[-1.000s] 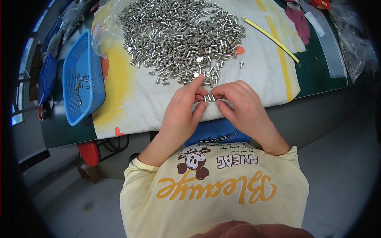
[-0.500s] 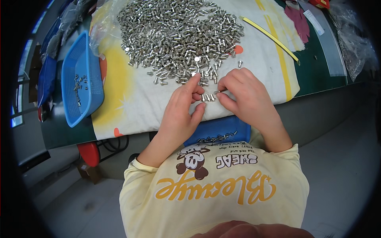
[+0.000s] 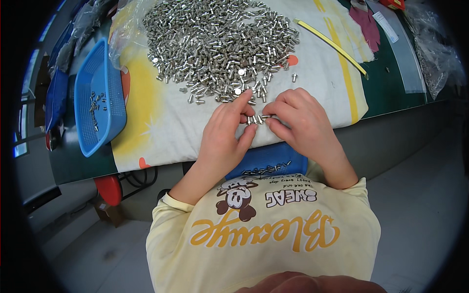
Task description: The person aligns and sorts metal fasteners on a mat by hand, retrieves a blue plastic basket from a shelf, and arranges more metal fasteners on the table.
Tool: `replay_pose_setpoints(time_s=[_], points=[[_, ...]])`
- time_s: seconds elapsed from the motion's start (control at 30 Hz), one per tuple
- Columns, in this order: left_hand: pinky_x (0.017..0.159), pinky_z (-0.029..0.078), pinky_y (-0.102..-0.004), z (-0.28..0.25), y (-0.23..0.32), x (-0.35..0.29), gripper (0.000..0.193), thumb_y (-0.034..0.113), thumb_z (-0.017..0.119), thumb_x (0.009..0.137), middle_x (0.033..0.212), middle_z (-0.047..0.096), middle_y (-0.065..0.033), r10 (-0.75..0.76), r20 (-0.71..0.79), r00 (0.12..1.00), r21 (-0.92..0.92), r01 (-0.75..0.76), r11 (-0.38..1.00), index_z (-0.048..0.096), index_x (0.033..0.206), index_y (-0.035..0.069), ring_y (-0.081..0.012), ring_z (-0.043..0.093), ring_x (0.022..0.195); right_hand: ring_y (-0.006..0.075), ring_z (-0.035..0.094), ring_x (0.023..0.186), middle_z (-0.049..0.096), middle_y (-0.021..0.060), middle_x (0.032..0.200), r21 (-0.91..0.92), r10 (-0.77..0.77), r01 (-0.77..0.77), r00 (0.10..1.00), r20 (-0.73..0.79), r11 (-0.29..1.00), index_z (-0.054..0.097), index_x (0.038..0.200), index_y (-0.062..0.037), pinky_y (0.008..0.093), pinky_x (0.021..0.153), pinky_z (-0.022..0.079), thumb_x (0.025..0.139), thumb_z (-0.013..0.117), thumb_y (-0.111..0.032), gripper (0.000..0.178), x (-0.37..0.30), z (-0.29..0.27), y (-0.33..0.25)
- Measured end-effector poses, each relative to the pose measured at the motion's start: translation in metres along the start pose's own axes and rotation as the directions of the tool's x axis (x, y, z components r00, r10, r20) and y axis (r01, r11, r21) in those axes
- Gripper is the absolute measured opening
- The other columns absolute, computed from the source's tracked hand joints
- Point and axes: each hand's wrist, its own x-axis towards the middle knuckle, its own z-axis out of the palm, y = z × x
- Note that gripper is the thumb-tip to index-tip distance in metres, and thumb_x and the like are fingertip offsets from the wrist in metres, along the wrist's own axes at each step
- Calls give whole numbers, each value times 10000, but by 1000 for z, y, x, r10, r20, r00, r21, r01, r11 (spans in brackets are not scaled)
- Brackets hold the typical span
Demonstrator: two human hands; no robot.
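Near the table's front edge, a short row of small silver metal fasteners (image 3: 255, 119), stubby pins with wider heads, lies between my hands. My left hand (image 3: 225, 128) is curled around the left end of that row, thumb below and fingers above, with the index finger stretched toward the pile. From the other side my right hand (image 3: 299, 121) pinches one more fastener (image 3: 266, 116) against the row's right end. Just beyond my fingers spreads a large pile of the same fasteners (image 3: 215, 44), some loose ones along its near edge.
A blue plastic basket (image 3: 120, 110) with some fasteners stands at the left. Another blue tray (image 3: 293, 152), also holding fasteners, sits below the table edge at my lap. A yellow strip (image 3: 332, 48) lies on the white cloth (image 3: 312, 58). Clear plastic bags (image 3: 437, 53) are at the right.
My right hand has moved slightly left, bringing its fastener up to the row's right end. My left thumb has come up closer against the row.
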Motion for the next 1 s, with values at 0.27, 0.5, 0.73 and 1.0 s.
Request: replay_pose_setpoints(time_s=[0.27, 0.5, 0.73, 1.0], points=[[740, 473, -282, 0, -3, -1, 696, -43, 704, 745, 982, 615, -38, -9, 18, 1000, -11, 9, 1000, 455, 1387, 63, -157, 555, 835, 252, 534, 800, 545, 34, 845, 31, 19, -19, 1000, 2, 999, 612, 850, -99, 369, 702, 448, 705, 766, -166, 221, -6, 5, 3], [756, 479, -290, -1, -4, -3, 698, -42, 713, 747, 982, 616, -49, -11, 20, 1000, -17, 11, 1000, 450, 1387, 54, -166, 558, 848, 253, 537, 790, 543, 31, 832, 17, 23, -22, 1000, -20, 1000, 601, 822, -104, 368, 687, 442, 696, 777, -195, 235, -6, 7, 1], [771, 480, -294, -2, -4, -4, 716, -36, 719, 748, 1000, 610, -64, 0, 27, 1000, -9, 0, 1000, 430, 1399, 42, -171, 558, 856, 256, 539, 787, 542, 32, 828, 11, 23, -23, 1000, -13, 1000, 606, 826, -104, 370, 688, 443, 693, 781, -199, 239, -7, 6, 1], [750, 481, -362, -19, 1, -8, 711, -45, 680, 751, 926, 583, -94, 0, 23, 1000, 83, -2, 997, 401, 1402, 21, -254, 560, 833, 248, 557, 801, 579, 30, 837, 49, 20, -20, 1000, -7, 999, 654, 849, -97, 361, 707, 453, 733, 751, -137, 157, -11, 4, 0]])
